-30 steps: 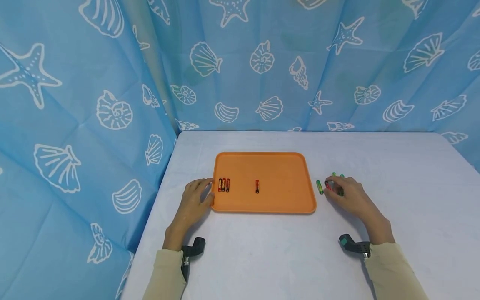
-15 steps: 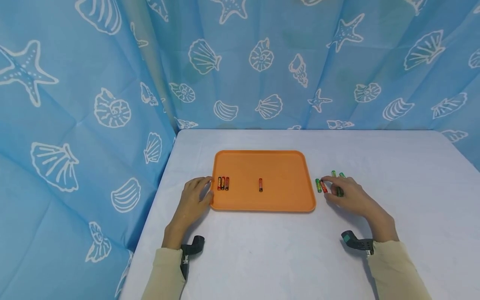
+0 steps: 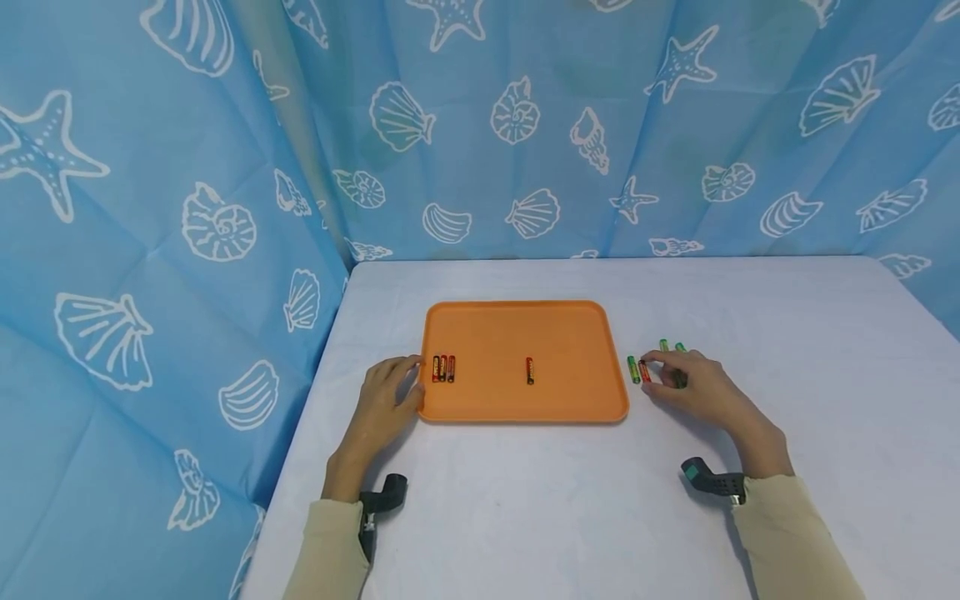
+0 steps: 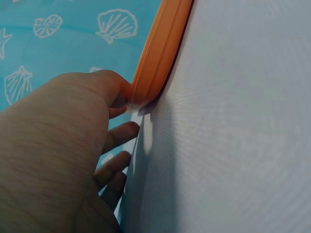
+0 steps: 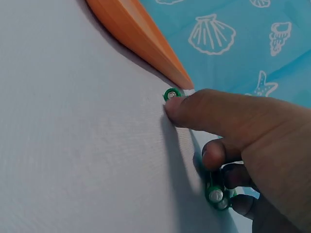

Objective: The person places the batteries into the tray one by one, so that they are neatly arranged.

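Note:
My left hand touches the left rim of the orange tray, thumb and index finger apart along the edge; the other fingers are loose in the left wrist view. Several red-and-black batteries lie in the tray: three side by side near its left wall, and a lone battery right of the middle. Just right of the tray, my right hand pinches a red battery end to end between thumb and index finger. A green battery lies beside it. The right wrist view hides the red battery behind the thumb.
More green batteries lie under the right hand's curled fingers, partly hidden. Beyond that hand, two green ends show, one at a battery on the left. A white cloth covers the table; a blue shell-print curtain hangs behind it.
The red battery has moved left with my right fingertips, up beside the green battery. In the tray, the lone battery has rolled to the right. My left hand stays at the rim.

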Available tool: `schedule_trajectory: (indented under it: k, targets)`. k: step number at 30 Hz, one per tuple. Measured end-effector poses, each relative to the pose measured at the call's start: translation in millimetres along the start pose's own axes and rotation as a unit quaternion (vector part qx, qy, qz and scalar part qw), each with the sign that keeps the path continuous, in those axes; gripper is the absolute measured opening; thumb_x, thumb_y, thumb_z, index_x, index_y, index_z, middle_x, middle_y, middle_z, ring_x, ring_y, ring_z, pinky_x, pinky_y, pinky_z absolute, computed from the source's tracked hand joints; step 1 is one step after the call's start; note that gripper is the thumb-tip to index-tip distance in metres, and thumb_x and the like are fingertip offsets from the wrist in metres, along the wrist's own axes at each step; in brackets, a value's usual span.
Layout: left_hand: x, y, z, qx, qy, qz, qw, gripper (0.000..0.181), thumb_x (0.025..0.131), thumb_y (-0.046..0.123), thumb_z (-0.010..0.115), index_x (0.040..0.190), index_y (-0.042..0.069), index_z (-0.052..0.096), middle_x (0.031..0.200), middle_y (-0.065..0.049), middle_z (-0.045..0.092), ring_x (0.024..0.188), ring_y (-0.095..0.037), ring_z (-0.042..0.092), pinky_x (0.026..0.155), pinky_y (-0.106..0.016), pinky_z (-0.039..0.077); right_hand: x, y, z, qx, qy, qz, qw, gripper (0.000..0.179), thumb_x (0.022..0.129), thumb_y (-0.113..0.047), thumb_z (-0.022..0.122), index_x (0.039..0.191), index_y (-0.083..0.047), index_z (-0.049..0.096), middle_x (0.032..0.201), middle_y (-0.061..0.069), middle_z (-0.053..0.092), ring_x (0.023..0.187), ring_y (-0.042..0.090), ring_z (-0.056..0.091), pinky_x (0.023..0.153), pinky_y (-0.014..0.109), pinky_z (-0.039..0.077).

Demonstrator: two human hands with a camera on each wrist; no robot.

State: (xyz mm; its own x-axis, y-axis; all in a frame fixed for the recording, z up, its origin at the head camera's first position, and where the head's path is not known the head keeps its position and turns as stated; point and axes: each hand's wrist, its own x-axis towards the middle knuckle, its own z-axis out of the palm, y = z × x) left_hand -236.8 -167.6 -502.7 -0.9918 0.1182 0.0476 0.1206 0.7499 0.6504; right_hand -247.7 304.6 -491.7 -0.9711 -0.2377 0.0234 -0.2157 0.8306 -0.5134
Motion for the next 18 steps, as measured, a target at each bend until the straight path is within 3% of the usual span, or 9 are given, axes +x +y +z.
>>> schedule_trajectory:
  k: [5, 12, 15, 18]
  targets:
    - [-0.3, -0.7, -0.2, -0.002, 0.001, 0.001, 1.0, 0.05, 0.101, 0.03, 0.054, 0.149, 0.02, 0.047, 0.152, -0.01, 0.039, 0.145, -0.03, 0.024, 0.115, -0.058, 0.029, -1.1, -3, -1, -0.007, 0.019, -0.005, 0.9998, 0.042, 0.085, -0.032, 0.081, 0.118, -0.009, 0.068, 0.079, 0.0, 0.05, 0.083, 0.022, 0.044, 0.066, 0.036, 0.037]
    - [1.2, -0.8, -1.1, 0.002, 0.003, 0.002, 1.0, 0.05, 0.101, 0.031, 0.054, 0.149, 0.021, 0.047, 0.152, -0.008, 0.04, 0.145, -0.029, 0.025, 0.115, -0.058, 0.029, 2.2, -20, 3, -0.01, 0.084, -0.08, 0.9932, 0.035, 0.084, -0.027, 0.082, 0.11, -0.008, 0.067, 0.076, -0.002, 0.048, 0.077, 0.018, 0.042, 0.062, 0.031, 0.034]
    - [1.6, -1.1, -1.2, -0.001, 0.003, 0.001, 1.0, 0.05, 0.101, 0.031, 0.055, 0.149, 0.021, 0.047, 0.152, -0.008, 0.04, 0.145, -0.029, 0.025, 0.115, -0.058, 0.029, 7.7, -31, 10, 0.0, 0.073, -0.092, 0.9931, 0.038, 0.084, -0.028, 0.081, 0.112, -0.007, 0.067, 0.078, -0.003, 0.049, 0.079, 0.018, 0.044, 0.065, 0.031, 0.037]
    - [1.4, -2.2, 0.4, -0.006, 0.005, -0.002, 1.0, 0.05, 0.101, 0.031, 0.055, 0.149, 0.021, 0.047, 0.152, -0.008, 0.04, 0.145, -0.029, 0.026, 0.115, -0.058, 0.029, 13.6, -39, 19, 0.002, 0.04, -0.079, 0.9961, 0.043, 0.084, -0.032, 0.081, 0.115, -0.006, 0.067, 0.079, -0.002, 0.05, 0.081, 0.02, 0.045, 0.067, 0.034, 0.037]
